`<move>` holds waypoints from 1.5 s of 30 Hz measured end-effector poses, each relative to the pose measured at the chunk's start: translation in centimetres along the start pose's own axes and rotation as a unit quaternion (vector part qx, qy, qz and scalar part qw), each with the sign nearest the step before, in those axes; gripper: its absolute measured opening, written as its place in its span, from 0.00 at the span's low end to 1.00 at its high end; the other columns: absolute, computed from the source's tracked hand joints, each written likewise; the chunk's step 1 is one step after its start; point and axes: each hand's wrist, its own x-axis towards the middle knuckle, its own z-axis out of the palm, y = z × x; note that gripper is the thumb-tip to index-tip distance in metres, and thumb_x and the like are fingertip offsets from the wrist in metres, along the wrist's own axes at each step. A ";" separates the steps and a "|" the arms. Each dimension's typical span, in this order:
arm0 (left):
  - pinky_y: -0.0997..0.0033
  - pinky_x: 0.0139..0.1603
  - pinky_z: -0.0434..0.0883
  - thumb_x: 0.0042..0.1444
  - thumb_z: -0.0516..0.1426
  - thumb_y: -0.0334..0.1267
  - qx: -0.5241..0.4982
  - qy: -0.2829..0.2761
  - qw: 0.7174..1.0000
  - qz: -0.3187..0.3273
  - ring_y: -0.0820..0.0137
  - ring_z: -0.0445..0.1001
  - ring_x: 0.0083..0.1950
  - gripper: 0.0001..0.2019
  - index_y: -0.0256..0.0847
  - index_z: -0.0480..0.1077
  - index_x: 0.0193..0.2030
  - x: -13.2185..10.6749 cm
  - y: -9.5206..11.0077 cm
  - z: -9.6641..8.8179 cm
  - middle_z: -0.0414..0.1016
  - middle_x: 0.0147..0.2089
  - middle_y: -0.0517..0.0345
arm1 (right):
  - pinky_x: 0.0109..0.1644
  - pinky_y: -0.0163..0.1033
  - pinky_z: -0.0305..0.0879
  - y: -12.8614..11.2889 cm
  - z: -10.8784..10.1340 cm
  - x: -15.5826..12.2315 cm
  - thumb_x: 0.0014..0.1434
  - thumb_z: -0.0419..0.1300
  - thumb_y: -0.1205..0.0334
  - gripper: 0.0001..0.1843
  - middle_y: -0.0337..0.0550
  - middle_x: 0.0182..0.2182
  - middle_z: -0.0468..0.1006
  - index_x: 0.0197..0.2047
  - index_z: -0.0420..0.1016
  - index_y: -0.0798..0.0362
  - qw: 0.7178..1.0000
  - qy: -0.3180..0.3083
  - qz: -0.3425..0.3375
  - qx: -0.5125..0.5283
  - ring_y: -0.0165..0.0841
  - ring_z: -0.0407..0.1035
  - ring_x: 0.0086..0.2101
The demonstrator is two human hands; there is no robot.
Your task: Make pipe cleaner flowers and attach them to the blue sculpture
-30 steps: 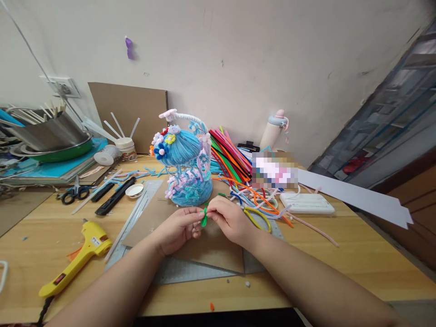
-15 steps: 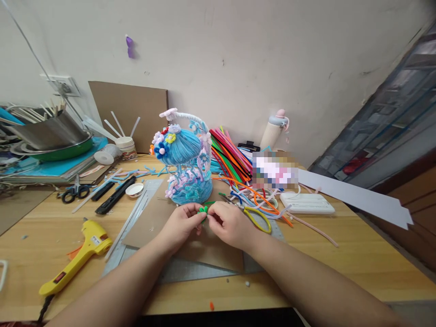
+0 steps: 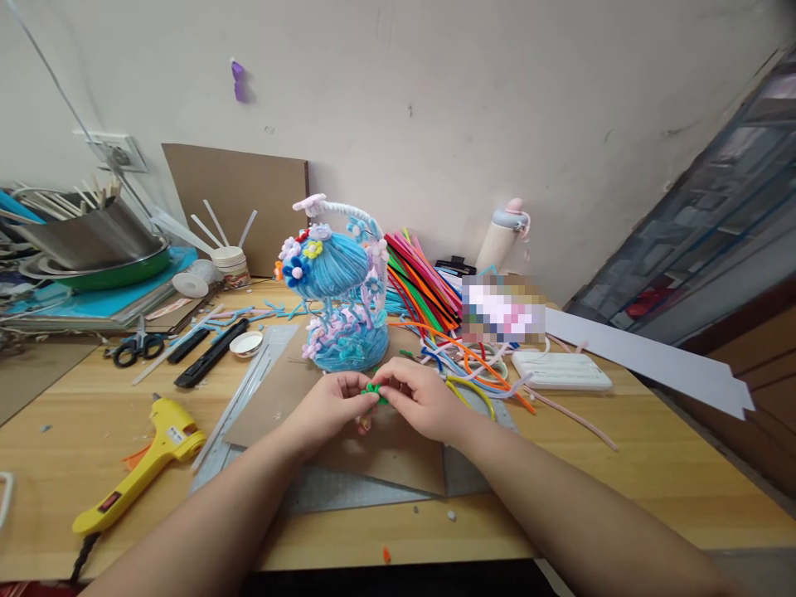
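Nearest me, toward the front-left corner of the wooden table [image 3: 622, 481], lies a yellow plastic glue gun [image 3: 140, 464]. Past it, over the brown cardboard sheet [image 3: 398, 460] at the table's middle, my left hand [image 3: 329, 408] and right hand [image 3: 426, 405] meet, the fingertips of both pinching a small green fuzzy pipe-cleaner piece [image 3: 371, 390] between them. I judge it light and soft, with a bendy wire core, and best gripped at its ends. Just beyond stands a blue pipe-cleaner sculpture [image 3: 339, 290], with a bundle of coloured pipe cleaners [image 3: 419, 278] toward the back edge.
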 end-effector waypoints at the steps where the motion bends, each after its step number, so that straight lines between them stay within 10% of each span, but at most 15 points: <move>1: 0.77 0.22 0.65 0.48 0.61 0.42 -0.014 0.002 1.000 0.000 0.79 0.63 0.20 0.11 0.35 0.68 0.30 0.0 0.0 0.0 0.67 0.21 0.65 | 0.37 0.34 0.60 -0.1 -0.2 0.0 0.59 0.52 0.68 0.05 0.41 0.32 0.71 0.37 0.68 0.53 0.998 -0.013 -0.037 -0.038 0.29 0.64 0.34; 13: 0.76 0.29 0.65 0.44 0.64 0.41 -0.081 0.058 0.995 0.004 0.77 0.66 0.27 0.12 0.35 0.69 0.30 0.1 -0.7 0.5 0.69 0.27 0.61 | 0.34 0.36 0.55 -0.2 -0.2 -0.5 0.61 0.48 0.66 0.10 0.42 0.27 0.69 0.29 0.66 0.54 0.952 -0.036 -0.119 -0.281 0.31 0.63 0.30; 18: 0.74 0.30 0.64 0.47 0.61 0.42 -0.027 0.089 0.995 0.046 0.76 0.65 0.25 0.11 0.35 0.67 0.29 0.3 -0.8 1.3 0.69 0.24 0.61 | 0.24 0.32 0.50 -0.2 1.0 -0.1 0.53 0.54 0.65 0.09 0.35 0.19 0.64 0.22 0.62 0.54 0.991 0.043 0.117 0.041 0.24 0.55 0.20; 23: 0.75 0.29 0.63 0.47 0.61 0.41 0.061 0.112 0.989 0.070 0.75 0.66 0.26 0.10 0.36 0.68 0.29 0.2 -0.6 1.1 0.69 0.25 0.62 | 0.17 0.28 0.39 0.5 1.5 0.4 0.47 0.54 0.61 0.08 0.28 0.16 0.57 0.24 0.56 0.53 0.841 -0.056 0.353 0.405 0.19 0.40 0.13; 30: 0.75 0.24 0.63 0.47 0.61 0.46 0.087 0.069 0.994 0.011 0.76 0.66 0.22 0.15 0.35 0.69 0.32 0.1 -0.4 0.2 0.70 0.24 0.60 | 0.29 0.32 0.58 0.1 0.6 0.0 0.56 0.56 0.63 0.04 0.38 0.29 0.70 0.36 0.68 0.53 0.997 0.021 0.065 0.029 0.26 0.63 0.26; 38: 0.78 0.23 0.61 0.41 0.65 0.43 -0.089 0.066 0.993 -0.036 0.78 0.67 0.25 0.15 0.35 0.69 0.30 0.0 -0.2 0.4 0.68 0.27 0.62 | 0.36 0.35 0.60 0.3 -0.1 -0.1 0.62 0.51 0.66 0.06 0.42 0.31 0.73 0.37 0.68 0.53 0.991 0.005 -0.051 -0.127 0.30 0.66 0.33; 45: 0.77 0.23 0.58 0.44 0.63 0.44 -0.027 0.086 0.996 -0.010 0.79 0.61 0.20 0.14 0.36 0.65 0.26 0.1 -0.6 0.6 0.65 0.19 0.66 | 0.34 0.35 0.54 -0.3 -0.3 -0.4 0.60 0.50 0.66 0.10 0.41 0.26 0.69 0.28 0.67 0.54 0.971 -0.033 -0.082 -0.224 0.30 0.62 0.30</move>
